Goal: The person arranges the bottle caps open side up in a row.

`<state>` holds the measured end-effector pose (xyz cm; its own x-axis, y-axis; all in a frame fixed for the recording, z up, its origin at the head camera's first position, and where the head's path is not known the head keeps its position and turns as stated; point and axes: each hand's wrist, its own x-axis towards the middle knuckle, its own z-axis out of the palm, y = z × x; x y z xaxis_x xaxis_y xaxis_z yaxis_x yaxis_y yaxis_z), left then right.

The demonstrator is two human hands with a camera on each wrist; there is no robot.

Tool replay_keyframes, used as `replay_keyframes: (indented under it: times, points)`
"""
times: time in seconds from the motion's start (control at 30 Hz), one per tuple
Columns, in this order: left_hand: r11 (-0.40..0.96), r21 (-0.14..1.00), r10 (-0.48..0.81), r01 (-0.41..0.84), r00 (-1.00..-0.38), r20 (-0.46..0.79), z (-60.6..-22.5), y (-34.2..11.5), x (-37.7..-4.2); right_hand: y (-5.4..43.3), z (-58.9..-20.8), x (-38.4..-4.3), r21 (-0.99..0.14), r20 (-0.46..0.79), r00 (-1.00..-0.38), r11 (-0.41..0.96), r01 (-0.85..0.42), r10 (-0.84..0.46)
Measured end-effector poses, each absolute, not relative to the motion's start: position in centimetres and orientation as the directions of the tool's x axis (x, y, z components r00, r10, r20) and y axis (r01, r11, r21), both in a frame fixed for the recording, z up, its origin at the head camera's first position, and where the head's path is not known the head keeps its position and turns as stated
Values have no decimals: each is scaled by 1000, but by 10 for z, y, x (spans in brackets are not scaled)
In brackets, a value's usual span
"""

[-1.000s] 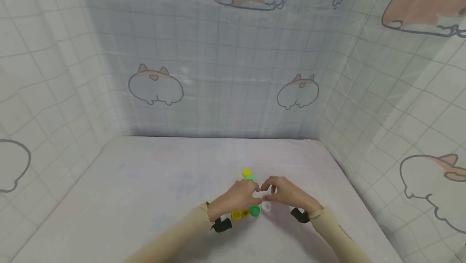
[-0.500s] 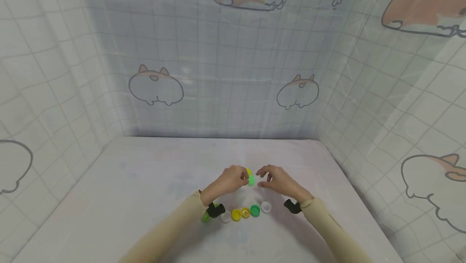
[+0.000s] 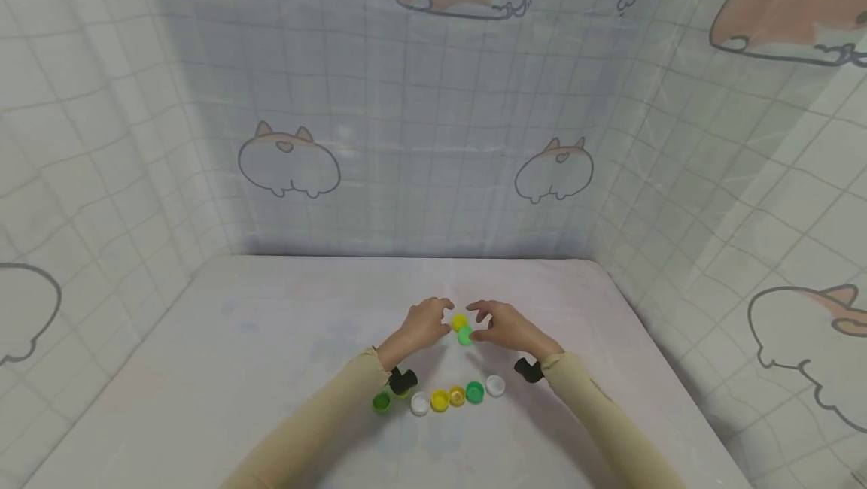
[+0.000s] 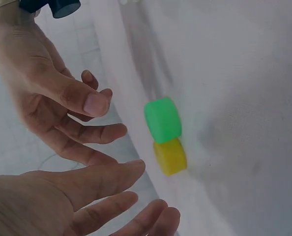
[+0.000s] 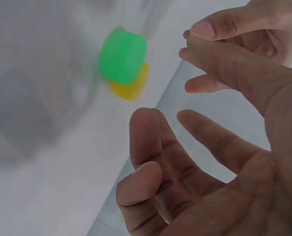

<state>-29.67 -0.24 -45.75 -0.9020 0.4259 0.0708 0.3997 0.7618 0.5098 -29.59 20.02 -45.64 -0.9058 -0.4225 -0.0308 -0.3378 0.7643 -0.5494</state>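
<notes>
A light green bottle cap (image 3: 464, 335) and a yellow bottle cap (image 3: 459, 322) lie touching on the table, between the two hands. To their left is my left hand (image 3: 424, 325), its fingers loosely bent and holding nothing. My right hand (image 3: 509, 328) hovers on their right with relaxed, spread fingers; its thumb overlaps the green cap's edge in the head view. Both wrist views show the green cap (image 4: 163, 120) and the yellow cap (image 5: 131, 86) apart from all fingers.
Nearer the person runs a row of caps: dark green (image 3: 382, 402), white (image 3: 420, 403), yellow (image 3: 440, 400), gold (image 3: 457, 396), green (image 3: 475, 392) and white (image 3: 495, 385). Another beside the dark green one is mostly hidden by the left wrist camera (image 3: 403, 381). Patterned curtains (image 3: 427, 203) enclose the table.
Both hands have moved from above the row toward the far caps. The left hand has drawn slightly away from the light green cap, while the right hand has come closer to it.
</notes>
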Motion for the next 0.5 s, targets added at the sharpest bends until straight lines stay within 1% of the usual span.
replay_keyframes:
  times: [0.17,0.37,0.5]
  points:
    - [754,527,430,392,-901,55,-462,0,-302,198,-460,-300,-554,-48,-903,764,-332,-427]
    - [739,552,459,387,-889,9,-466,4,-303,196,-464,-298,-583,-102,-902,760,-287,-418]
    - [745,553,465,372,-885,-30,-472,7,-304,195,-471,-298,-591,-93,-902,752,-291,-422]
